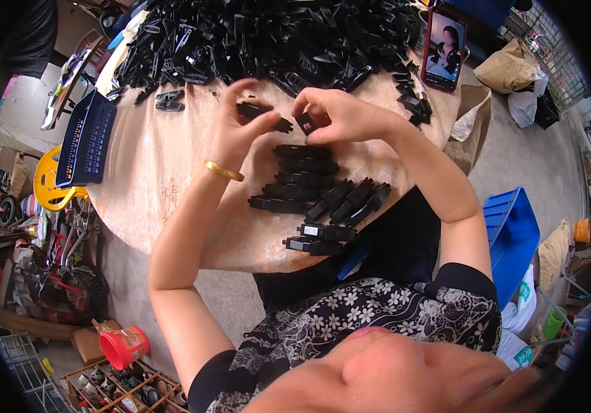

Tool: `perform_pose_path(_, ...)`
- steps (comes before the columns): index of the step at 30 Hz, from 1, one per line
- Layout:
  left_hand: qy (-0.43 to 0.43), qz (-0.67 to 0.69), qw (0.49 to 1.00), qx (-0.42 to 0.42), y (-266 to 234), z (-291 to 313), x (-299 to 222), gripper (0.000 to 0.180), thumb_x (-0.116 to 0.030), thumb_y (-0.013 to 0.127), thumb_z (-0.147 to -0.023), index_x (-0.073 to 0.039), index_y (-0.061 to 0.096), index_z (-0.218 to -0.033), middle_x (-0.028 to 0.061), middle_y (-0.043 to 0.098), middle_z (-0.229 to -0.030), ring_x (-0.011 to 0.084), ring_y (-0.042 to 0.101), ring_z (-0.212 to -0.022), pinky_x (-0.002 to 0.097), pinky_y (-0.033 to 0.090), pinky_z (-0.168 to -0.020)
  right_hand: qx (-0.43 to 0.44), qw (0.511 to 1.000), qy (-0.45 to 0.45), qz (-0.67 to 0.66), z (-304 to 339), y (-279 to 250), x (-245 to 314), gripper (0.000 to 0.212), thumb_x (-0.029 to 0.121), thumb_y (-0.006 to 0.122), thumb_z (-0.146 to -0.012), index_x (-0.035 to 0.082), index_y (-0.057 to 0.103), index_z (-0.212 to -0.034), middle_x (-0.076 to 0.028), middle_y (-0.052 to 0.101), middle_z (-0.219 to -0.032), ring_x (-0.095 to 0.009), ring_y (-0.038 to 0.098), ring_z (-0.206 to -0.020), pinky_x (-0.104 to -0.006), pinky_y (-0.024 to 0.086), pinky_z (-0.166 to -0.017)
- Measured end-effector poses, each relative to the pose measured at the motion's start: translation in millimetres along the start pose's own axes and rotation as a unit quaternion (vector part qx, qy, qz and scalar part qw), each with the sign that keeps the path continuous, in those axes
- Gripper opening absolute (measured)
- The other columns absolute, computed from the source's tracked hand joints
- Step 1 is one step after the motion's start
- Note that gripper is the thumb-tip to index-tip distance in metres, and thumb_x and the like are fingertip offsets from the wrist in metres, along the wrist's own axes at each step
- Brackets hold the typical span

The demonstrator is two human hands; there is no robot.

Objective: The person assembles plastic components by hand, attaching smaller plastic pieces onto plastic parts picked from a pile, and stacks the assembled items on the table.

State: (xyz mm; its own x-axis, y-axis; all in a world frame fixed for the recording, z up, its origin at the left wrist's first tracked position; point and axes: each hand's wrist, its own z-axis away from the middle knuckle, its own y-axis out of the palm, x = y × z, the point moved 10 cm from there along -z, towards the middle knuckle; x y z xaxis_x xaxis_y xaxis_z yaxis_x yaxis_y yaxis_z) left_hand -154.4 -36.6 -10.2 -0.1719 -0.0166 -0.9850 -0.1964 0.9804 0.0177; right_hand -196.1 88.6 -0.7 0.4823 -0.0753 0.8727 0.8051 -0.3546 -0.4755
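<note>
While the left hand (235,132) pinches a narrow, black, plastic-looking part (254,109) between thumb and fingers, the right hand (345,118) grips a small, black, blocky piece (305,122) just beside it, above a peach-coloured patterned tablecloth (133,186). Both pieces look light, stiff and smooth, perhaps slippery; thin ends might snap, so the thicker middle seems the safer hold. Nearer the body lie rows of black oblong pieces (307,166); beyond, a heap of loose black parts (257,45).
</note>
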Motion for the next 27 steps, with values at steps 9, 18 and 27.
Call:
perform_pose_path(9, 0.082, -0.342, 0.933, 0.078, 20.5, 9.5, 0.5, 0.021, -0.016, 0.073, -0.075, -0.002, 0.068, -0.089, 0.0098, 0.061, -0.093, 0.0269, 0.06, -0.086, 0.0343, 0.049, -0.075, -0.042, 0.999, -0.005, -0.025, -3.7, 3.6, -6.4, 0.028, 0.01, 0.066, -0.075, 0.003, 0.063, -0.102, -0.008, 0.065, -0.083, -0.015, 0.06, -0.075, -0.0288, 0.048, -0.07)
perform_pose_path(18, 0.024, -0.385, 0.917, 0.102, 18.8, 13.0, -2.8, 0.02, -0.012, 0.071, -0.075, -0.005, 0.07, -0.094, 0.0111, 0.06, -0.086, 0.028, 0.059, -0.083, 0.0358, 0.047, -0.077, -0.112, 0.992, -0.059, -0.007, 1.5, -5.5, 6.1, 0.032, 0.005, 0.07, -0.074, 0.004, 0.064, -0.105, -0.013, 0.068, -0.086, -0.016, 0.063, -0.079, -0.0289, 0.049, -0.072)
perform_pose_path(27, 0.05, -0.42, 0.903, 0.08, 22.3, 14.9, -9.1, 0.021, -0.014, 0.071, -0.074, -0.006, 0.07, -0.094, 0.0116, 0.06, -0.083, 0.029, 0.058, -0.082, 0.037, 0.047, -0.077, -0.086, 0.995, -0.011, 0.05, 3.2, -6.6, 1.1, 0.032, 0.016, 0.07, -0.077, 0.002, 0.064, -0.105, -0.012, 0.067, -0.082, -0.016, 0.064, -0.073, -0.0281, 0.05, -0.07)
